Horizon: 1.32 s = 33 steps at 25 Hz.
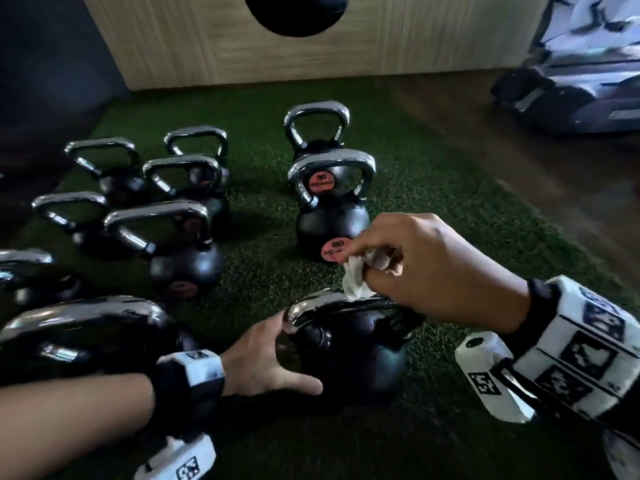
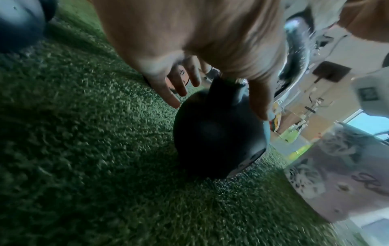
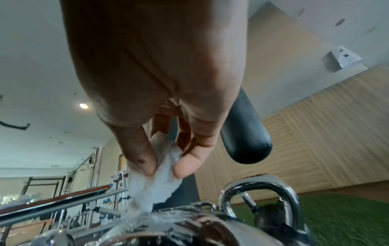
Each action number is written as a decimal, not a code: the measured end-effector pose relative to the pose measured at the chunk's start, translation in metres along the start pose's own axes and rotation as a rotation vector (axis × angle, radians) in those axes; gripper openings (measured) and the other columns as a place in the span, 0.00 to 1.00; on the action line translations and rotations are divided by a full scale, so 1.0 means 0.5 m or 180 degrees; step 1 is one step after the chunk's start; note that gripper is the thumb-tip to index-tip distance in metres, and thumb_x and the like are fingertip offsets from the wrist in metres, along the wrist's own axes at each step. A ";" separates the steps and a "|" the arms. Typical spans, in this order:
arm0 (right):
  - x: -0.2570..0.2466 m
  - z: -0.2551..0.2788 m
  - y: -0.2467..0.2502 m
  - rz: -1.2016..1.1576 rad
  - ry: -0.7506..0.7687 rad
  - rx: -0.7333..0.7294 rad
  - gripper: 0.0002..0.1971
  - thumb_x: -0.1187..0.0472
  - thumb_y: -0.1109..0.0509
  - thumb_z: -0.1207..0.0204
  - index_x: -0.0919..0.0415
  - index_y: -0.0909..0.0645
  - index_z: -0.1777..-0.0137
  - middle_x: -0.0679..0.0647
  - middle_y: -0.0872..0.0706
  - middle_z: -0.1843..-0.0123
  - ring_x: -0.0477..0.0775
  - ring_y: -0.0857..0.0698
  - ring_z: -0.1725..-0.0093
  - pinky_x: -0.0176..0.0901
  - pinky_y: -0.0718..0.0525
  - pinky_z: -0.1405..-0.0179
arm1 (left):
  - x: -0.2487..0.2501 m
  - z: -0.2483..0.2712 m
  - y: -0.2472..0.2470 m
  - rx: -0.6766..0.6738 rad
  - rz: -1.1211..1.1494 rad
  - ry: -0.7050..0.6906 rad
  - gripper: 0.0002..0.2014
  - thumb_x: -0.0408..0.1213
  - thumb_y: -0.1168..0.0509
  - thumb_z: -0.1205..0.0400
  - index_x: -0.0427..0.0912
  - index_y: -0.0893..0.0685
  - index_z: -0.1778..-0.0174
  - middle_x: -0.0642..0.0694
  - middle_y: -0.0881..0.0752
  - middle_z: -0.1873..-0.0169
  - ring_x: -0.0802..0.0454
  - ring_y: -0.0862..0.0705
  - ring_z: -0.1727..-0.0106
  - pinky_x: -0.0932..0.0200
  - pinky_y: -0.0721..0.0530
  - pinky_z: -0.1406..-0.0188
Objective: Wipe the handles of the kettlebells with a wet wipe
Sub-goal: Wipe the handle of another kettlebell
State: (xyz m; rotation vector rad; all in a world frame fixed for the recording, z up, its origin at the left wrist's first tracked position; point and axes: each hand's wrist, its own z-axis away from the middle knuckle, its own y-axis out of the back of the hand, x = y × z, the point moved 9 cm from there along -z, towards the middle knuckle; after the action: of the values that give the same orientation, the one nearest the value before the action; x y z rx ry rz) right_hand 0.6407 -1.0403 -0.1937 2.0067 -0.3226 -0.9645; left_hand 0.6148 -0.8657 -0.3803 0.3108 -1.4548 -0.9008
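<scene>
Head view: right hand pinched a crumpled white wet wipe between thumb and fingers, its lower end touching the top of the chrome handle of the nearest kettlebell. Right wrist view showed the same pinch, wipe hanging down onto the wet, shiny handle right below the fingertips. Left hand was spread, fingers fairly straight, resting against the side of that kettlebell's black ball below and left of the wipe; nothing pinched. Left wrist view: thumb lay on the dark ball, fingers fanned towards the green turf.

Just beyond the wipe stood two more kettlebells with orange labels, one behind the other. Left of the grip, a cluster of other kettlebells stood on the turf. Farther back, a wooden box with a round dark hole.
</scene>
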 end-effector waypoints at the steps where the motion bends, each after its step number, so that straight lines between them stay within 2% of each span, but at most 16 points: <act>1: 0.002 0.002 -0.003 -0.0062 0.0020 -0.0011 0.11 0.51 0.31 0.28 0.45 0.08 0.50 0.40 0.14 0.57 0.36 0.15 0.55 0.19 0.23 0.58 | -0.005 -0.005 -0.021 0.0118 0.0075 0.0000 0.41 0.66 0.17 0.40 0.67 0.23 0.30 0.72 0.17 0.36 0.76 0.22 0.33 0.67 0.22 0.29; 4: 0.013 0.010 -0.023 -0.0079 0.0000 -0.0243 0.13 0.44 0.32 0.26 0.43 0.10 0.47 0.39 0.17 0.53 0.36 0.16 0.53 0.21 0.21 0.55 | -0.018 -0.031 -0.071 0.0578 0.0867 0.0078 0.33 0.64 0.19 0.37 0.52 0.10 0.39 0.61 0.09 0.41 0.67 0.14 0.36 0.56 0.19 0.27; 7: 0.027 0.024 -0.042 -0.0182 -0.0140 -0.0383 0.16 0.40 0.33 0.22 0.43 0.10 0.41 0.38 0.20 0.49 0.34 0.17 0.50 0.22 0.23 0.52 | -0.030 -0.046 -0.092 0.0969 0.1561 0.0044 0.32 0.56 0.19 0.33 0.46 0.13 0.35 0.54 0.09 0.40 0.59 0.13 0.34 0.59 0.19 0.29; 10: 0.031 0.034 -0.051 -0.0141 -0.0148 -0.0328 0.13 0.45 0.27 0.21 0.47 0.08 0.42 0.39 0.21 0.48 0.37 0.18 0.50 0.26 0.22 0.49 | -0.050 -0.049 -0.111 0.1196 0.2072 0.0207 0.30 0.54 0.18 0.33 0.45 0.13 0.37 0.51 0.08 0.41 0.55 0.11 0.37 0.56 0.15 0.32; 13: 0.020 0.033 -0.052 -0.0003 -0.0022 -0.0187 0.08 0.54 0.21 0.23 0.52 0.06 0.46 0.45 0.17 0.50 0.41 0.17 0.52 0.33 0.20 0.48 | -0.055 -0.048 -0.117 0.1445 0.2175 0.0184 0.29 0.53 0.19 0.32 0.46 0.13 0.36 0.52 0.09 0.39 0.56 0.12 0.35 0.62 0.16 0.35; 16: 0.001 0.036 -0.054 0.0174 0.0154 -0.0204 0.05 0.57 0.21 0.23 0.54 0.06 0.51 0.46 0.15 0.54 0.42 0.17 0.54 0.35 0.20 0.50 | -0.062 -0.049 -0.120 0.1585 0.2244 0.0235 0.29 0.53 0.19 0.33 0.44 0.13 0.38 0.51 0.08 0.41 0.55 0.11 0.36 0.53 0.16 0.32; 19: 0.028 0.048 -0.028 0.0339 -0.0099 -0.0206 0.04 0.55 0.20 0.25 0.49 0.06 0.52 0.35 0.19 0.58 0.31 0.20 0.58 0.26 0.21 0.52 | -0.077 -0.049 -0.129 0.1665 0.2267 0.0345 0.35 0.56 0.18 0.36 0.41 0.14 0.36 0.48 0.08 0.41 0.53 0.11 0.36 0.46 0.17 0.28; 20: 0.038 0.049 -0.021 0.0415 -0.0223 -0.0235 0.04 0.54 0.20 0.26 0.48 0.06 0.52 0.34 0.19 0.59 0.31 0.20 0.59 0.25 0.21 0.54 | -0.084 -0.048 -0.131 0.1722 0.2304 0.0405 0.37 0.57 0.18 0.37 0.40 0.14 0.36 0.47 0.08 0.40 0.52 0.11 0.36 0.43 0.18 0.28; 22: 0.041 0.046 -0.021 0.0501 -0.0291 -0.0272 0.05 0.54 0.20 0.25 0.49 0.06 0.51 0.37 0.16 0.58 0.35 0.18 0.59 0.26 0.21 0.57 | -0.094 -0.046 -0.135 0.1812 0.2363 0.0435 0.38 0.57 0.17 0.37 0.40 0.15 0.35 0.45 0.09 0.40 0.50 0.11 0.35 0.41 0.18 0.28; 24: 0.028 0.049 -0.026 0.0428 -0.0174 -0.0236 0.05 0.56 0.22 0.23 0.51 0.06 0.50 0.41 0.13 0.56 0.38 0.17 0.59 0.30 0.20 0.55 | -0.100 -0.049 -0.142 0.1801 0.2439 0.0458 0.40 0.58 0.17 0.38 0.40 0.16 0.34 0.45 0.09 0.39 0.50 0.11 0.35 0.40 0.18 0.27; 26: 0.042 0.062 -0.010 0.0323 -0.0335 -0.0153 0.05 0.56 0.22 0.23 0.51 0.06 0.49 0.40 0.11 0.55 0.36 0.16 0.58 0.29 0.20 0.54 | -0.102 -0.050 -0.144 0.1797 0.2467 0.0455 0.44 0.61 0.17 0.40 0.40 0.17 0.33 0.45 0.10 0.38 0.50 0.12 0.35 0.41 0.19 0.27; 29: 0.086 0.083 0.015 0.0377 -0.0701 -0.0153 0.05 0.56 0.22 0.24 0.48 0.07 0.50 0.29 0.17 0.59 0.22 0.19 0.62 0.14 0.26 0.59 | -0.099 -0.048 -0.142 0.1842 0.2456 0.0373 0.41 0.60 0.18 0.39 0.43 0.16 0.33 0.45 0.11 0.36 0.53 0.13 0.34 0.50 0.17 0.29; 31: 0.103 0.087 0.011 0.0256 -0.0803 -0.0082 0.09 0.57 0.22 0.23 0.51 0.09 0.44 0.33 0.18 0.56 0.20 0.23 0.62 0.10 0.30 0.59 | -0.094 -0.046 -0.137 0.1897 0.2368 0.0299 0.36 0.60 0.20 0.39 0.45 0.13 0.38 0.49 0.09 0.40 0.60 0.12 0.38 0.65 0.17 0.37; 33: 0.112 0.092 -0.001 0.0051 -0.0863 -0.0056 0.12 0.60 0.24 0.22 0.55 0.11 0.39 0.38 0.17 0.52 0.21 0.25 0.56 0.08 0.31 0.57 | -0.092 -0.046 -0.135 0.1949 0.2371 0.0256 0.36 0.60 0.20 0.39 0.44 0.13 0.39 0.51 0.09 0.43 0.64 0.11 0.41 0.73 0.19 0.42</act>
State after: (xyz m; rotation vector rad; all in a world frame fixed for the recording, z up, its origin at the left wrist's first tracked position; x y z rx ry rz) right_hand 0.6443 -1.0974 -0.2378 1.8553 -0.4751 -1.2274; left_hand 0.6197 -0.8855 -0.4626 0.2167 -1.5749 0.1652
